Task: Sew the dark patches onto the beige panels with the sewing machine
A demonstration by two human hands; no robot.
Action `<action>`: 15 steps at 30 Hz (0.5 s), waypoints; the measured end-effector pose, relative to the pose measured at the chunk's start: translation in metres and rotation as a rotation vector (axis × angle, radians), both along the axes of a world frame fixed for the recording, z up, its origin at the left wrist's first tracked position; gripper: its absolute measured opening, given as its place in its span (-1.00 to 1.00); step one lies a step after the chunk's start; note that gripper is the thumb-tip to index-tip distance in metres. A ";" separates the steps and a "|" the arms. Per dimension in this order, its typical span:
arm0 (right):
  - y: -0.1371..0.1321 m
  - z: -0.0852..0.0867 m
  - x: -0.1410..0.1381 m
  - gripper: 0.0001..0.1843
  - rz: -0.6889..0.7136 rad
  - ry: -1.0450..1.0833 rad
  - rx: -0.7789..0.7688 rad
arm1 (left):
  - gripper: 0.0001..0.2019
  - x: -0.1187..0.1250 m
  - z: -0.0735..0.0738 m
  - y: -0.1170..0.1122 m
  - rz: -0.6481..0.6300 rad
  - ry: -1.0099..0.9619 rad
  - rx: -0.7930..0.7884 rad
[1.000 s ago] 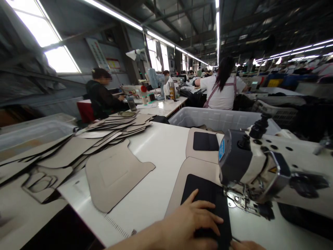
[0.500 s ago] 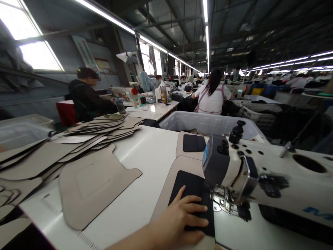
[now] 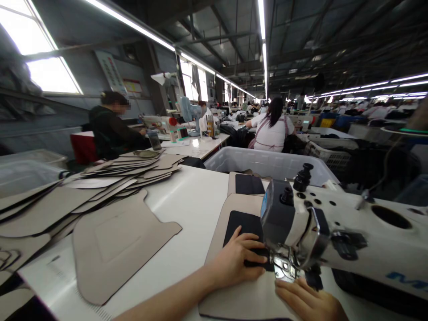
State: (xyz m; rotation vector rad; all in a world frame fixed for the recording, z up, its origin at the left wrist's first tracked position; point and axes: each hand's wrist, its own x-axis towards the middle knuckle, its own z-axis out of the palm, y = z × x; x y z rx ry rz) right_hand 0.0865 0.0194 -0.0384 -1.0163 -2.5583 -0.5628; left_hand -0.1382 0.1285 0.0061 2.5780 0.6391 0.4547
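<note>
My left hand (image 3: 239, 261) lies flat, fingers spread, on a beige mat piece (image 3: 234, 294) with a black patch (image 3: 244, 223) on it, pressing it to the white table (image 3: 197, 200). My right hand (image 3: 306, 301) rests on the same piece just in front of the presser foot of the sewing machine (image 3: 334, 236). The fingertips of the right hand are close under the machine head. A second beige piece with a black patch (image 3: 245, 184) lies behind the first one.
A loose beige piece (image 3: 117, 243) lies left of my arm, and a long stack of beige pieces (image 3: 100, 183) runs along the table's left side. A grey plastic bin (image 3: 267, 162) stands behind the table. Other people sit at machines further back.
The mat piece has slid away from me under the machine head, and my left hand moved with it. My right hand has come into view near the presser foot.
</note>
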 end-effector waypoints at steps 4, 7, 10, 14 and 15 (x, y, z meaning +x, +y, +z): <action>0.006 -0.005 0.004 -0.41 -0.087 0.069 -0.042 | -0.79 0.004 0.000 0.012 -0.001 -0.025 0.035; 0.008 -0.008 0.004 -0.37 -0.096 0.069 -0.008 | -0.81 0.004 0.001 0.007 -0.007 -0.057 0.042; 0.009 -0.004 0.004 -0.42 -0.075 0.037 0.066 | -0.70 0.004 -0.006 -0.015 -0.103 -0.036 0.083; 0.009 0.012 0.003 -0.60 -0.052 -0.025 0.112 | -0.65 0.004 -0.019 -0.044 -0.154 0.095 0.313; 0.009 0.016 0.002 -0.62 -0.043 -0.032 0.118 | -0.65 0.004 -0.020 -0.047 -0.165 0.123 0.341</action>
